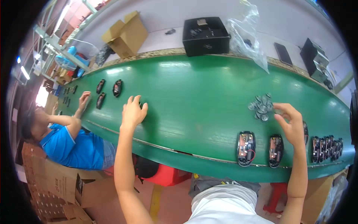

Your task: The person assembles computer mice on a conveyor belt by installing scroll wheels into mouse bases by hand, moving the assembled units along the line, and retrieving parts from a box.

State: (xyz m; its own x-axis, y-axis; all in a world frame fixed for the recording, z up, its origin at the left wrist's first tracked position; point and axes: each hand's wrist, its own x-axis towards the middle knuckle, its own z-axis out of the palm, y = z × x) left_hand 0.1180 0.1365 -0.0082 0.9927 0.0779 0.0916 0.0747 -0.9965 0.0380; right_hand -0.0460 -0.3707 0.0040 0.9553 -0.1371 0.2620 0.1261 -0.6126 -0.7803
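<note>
On the green belt [194,97], my right hand [292,125] has its fingers curled, and the thumb and first finger pinch close by the pile of small grey discs [262,107]. I cannot tell if a disc is held between them. My left hand [133,111] lies far off to the left, fingers loose and spread, resting on a small dark part that is almost hidden under it.

Near the front edge of the belt, just below my right hand, sit two open mouse bottoms [245,148], side by side, with wires showing inside. Further right stands a tight row of more mouse parts [327,148].

Far to the left, another person in a blue shirt [71,147] reaches a hand to some dark mouse shells [117,88]. Behind the belt stand a black box [206,36], a clear plastic bag [248,35] and a cardboard box [126,34].
</note>
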